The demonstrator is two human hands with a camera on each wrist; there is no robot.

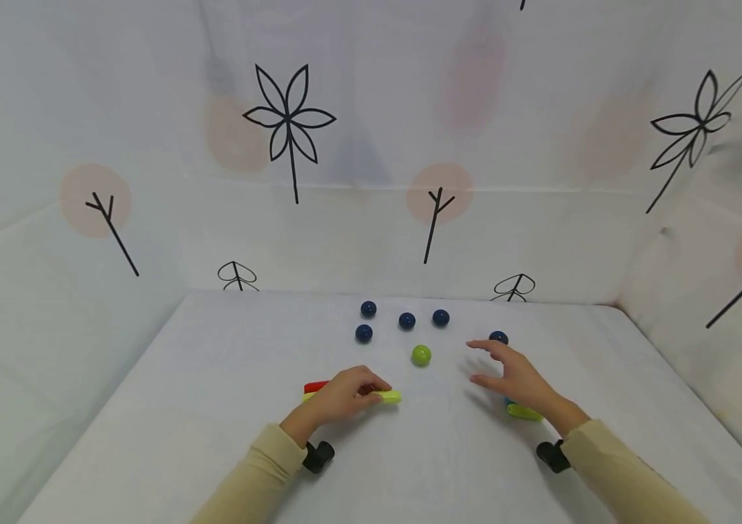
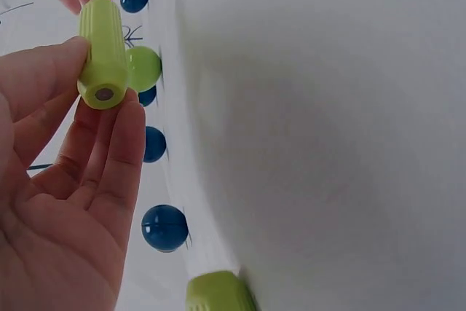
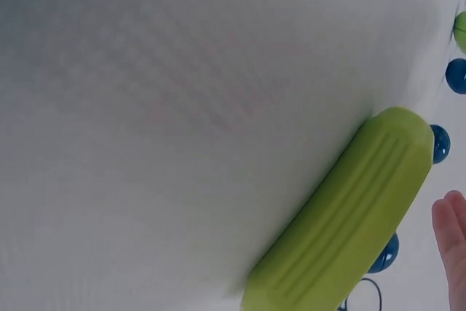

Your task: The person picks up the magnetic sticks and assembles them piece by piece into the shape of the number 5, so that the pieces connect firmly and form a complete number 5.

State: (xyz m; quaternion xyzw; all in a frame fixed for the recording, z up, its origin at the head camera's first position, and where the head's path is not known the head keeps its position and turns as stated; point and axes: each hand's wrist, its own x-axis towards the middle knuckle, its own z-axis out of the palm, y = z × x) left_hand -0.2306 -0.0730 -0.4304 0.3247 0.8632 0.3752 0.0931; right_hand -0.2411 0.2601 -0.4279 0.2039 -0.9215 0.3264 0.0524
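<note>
My left hand [image 1: 345, 394] pinches a yellow-green stick [image 1: 389, 397] between thumb and fingers; in the left wrist view the stick [image 2: 103, 52] shows its ribbed side and a round spot on its end. Behind that hand lie a red stick [image 1: 316, 386] and another yellow-green one [image 1: 308, 397]. My right hand [image 1: 520, 378] is held over the table with thumb and fingers spread, holding nothing. Beneath it lie a yellow-green stick [image 1: 524, 413] and a blue thing [image 1: 508, 401], mostly hidden. In the right wrist view that ribbed stick [image 3: 342, 216] lies large.
A green ball [image 1: 421, 355] sits between the hands, towards the back. Several dark blue balls, among them one at the left [image 1: 364, 333] and one near my right fingers [image 1: 498, 338], stand farther back. Patterned cloth walls [image 1: 358, 240] enclose the white table [image 1: 214, 364].
</note>
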